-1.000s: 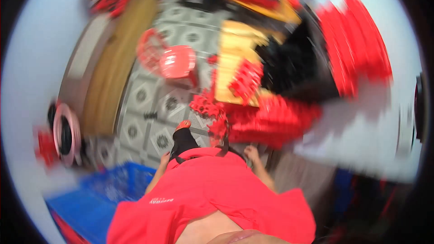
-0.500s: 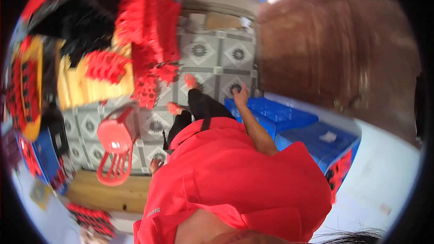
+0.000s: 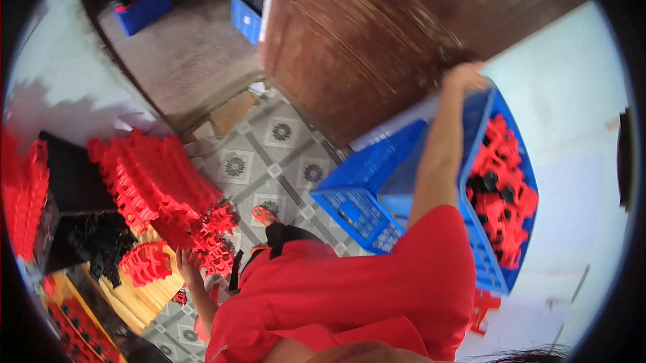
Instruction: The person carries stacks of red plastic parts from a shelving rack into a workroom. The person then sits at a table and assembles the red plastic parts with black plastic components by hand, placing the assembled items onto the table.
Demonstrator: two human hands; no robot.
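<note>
My right arm stretches forward and right, over the blue crates. My right hand (image 3: 464, 76) is closed at the far corner of a tall blue crate (image 3: 474, 117), its fingers curled at the rim. Red plastic parts (image 3: 499, 218) with some black pieces fill that crate. Low on the left, my left hand (image 3: 188, 263) hangs with its fingers apart and holds nothing. Close to it are a bundle of red parts (image 3: 147, 263) on a wooden surface (image 3: 124, 301) and a large heap of red parts (image 3: 158, 181).
Beside the filled crate stands another blue crate (image 3: 363, 208). A brown wooden door (image 3: 356, 47) rises behind them. Black parts (image 3: 101, 245) lie on the left, near a yellow tray (image 3: 84, 319) of red and black pieces. More blue crates (image 3: 145, 12) stand beyond the doorway. The floor is patterned tile (image 3: 274, 171).
My view and body have turned right, toward the blue crates and door. My right hand has moved from beside the crates to the filled crate's corner. The red chair is mostly out of view.
</note>
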